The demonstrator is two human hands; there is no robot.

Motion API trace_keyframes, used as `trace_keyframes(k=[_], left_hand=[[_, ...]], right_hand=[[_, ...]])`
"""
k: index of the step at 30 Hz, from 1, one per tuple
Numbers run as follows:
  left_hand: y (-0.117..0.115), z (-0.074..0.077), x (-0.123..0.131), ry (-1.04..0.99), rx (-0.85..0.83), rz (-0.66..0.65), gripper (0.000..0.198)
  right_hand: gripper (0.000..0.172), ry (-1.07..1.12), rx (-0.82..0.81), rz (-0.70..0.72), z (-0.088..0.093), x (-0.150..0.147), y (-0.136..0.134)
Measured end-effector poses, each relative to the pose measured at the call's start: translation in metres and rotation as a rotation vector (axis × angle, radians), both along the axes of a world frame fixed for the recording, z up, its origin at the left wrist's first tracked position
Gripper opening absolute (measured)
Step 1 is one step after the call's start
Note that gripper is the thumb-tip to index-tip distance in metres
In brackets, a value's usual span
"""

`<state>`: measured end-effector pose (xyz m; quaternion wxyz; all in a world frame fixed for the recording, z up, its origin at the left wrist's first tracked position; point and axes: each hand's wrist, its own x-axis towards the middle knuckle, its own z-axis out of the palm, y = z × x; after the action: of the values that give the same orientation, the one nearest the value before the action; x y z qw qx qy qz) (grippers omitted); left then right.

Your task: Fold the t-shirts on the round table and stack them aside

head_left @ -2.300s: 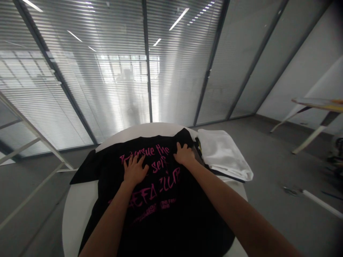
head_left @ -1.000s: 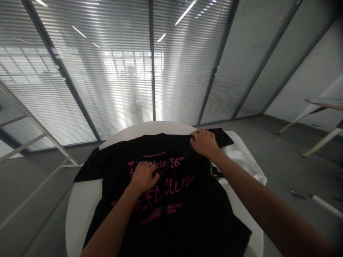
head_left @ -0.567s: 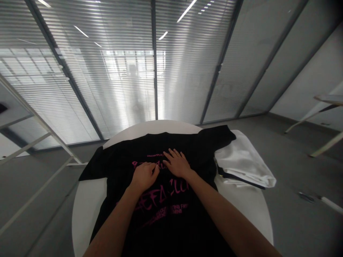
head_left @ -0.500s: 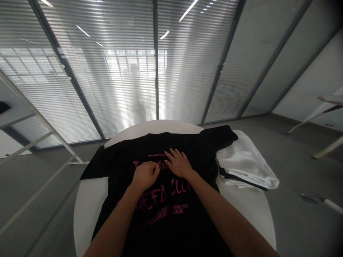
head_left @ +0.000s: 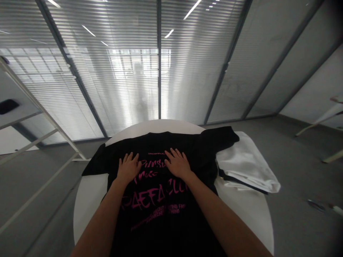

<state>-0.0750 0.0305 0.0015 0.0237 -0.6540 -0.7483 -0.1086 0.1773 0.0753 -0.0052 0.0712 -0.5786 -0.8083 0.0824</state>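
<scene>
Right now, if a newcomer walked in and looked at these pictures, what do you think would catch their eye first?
A black T-shirt with bright pink lettering lies spread on a round white table, the left hand and right hand flat upon it. A folded white cloth lies to its right. Behind, a glass wall with slatted blinds glows brightly.

the left hand and right hand hide part of the pink lettering on the black t-shirt, whose hem runs off the bottom edge, and a blurred patch shows on the window blinds.
</scene>
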Motion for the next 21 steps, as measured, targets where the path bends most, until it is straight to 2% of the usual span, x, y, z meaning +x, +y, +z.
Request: trace_keyframes(k=[4, 7, 10, 13, 16, 18, 21], left_hand=[[-0.010, -0.007, 0.022, 0.041, -0.099, -0.061, 0.054], [-0.013, -0.002, 0.026, 0.014, -0.093, -0.077, 0.054], [-0.011, 0.010, 0.016, -0.067, -0.049, -0.080, 0.048], [-0.008, 0.020, -0.007, -0.156, 0.082, 0.050, 0.042], [-0.005, 0.020, -0.035, -0.154, 0.234, 0.239, 0.042], [-0.003, 0.015, -0.049, -0.149, 0.224, 0.321, 0.046], [-0.001, 0.006, -0.058, -0.156, 0.097, 0.396, 0.052]], right_hand=[[0.056, 0.002, 0.015, -0.046, 0.000, 0.000, -0.001], [0.055, 0.006, 0.036, -0.075, 0.002, -0.002, -0.003], [0.055, 0.000, 0.066, -0.132, 0.007, -0.004, -0.008], [0.053, -0.008, 0.108, -0.212, 0.012, -0.007, -0.012], [0.051, -0.008, 0.117, -0.252, 0.015, -0.009, -0.015], [0.050, -0.006, 0.132, -0.259, 0.014, -0.010, -0.016], [0.049, 0.004, 0.174, -0.253, 0.012, -0.010, -0.017]])
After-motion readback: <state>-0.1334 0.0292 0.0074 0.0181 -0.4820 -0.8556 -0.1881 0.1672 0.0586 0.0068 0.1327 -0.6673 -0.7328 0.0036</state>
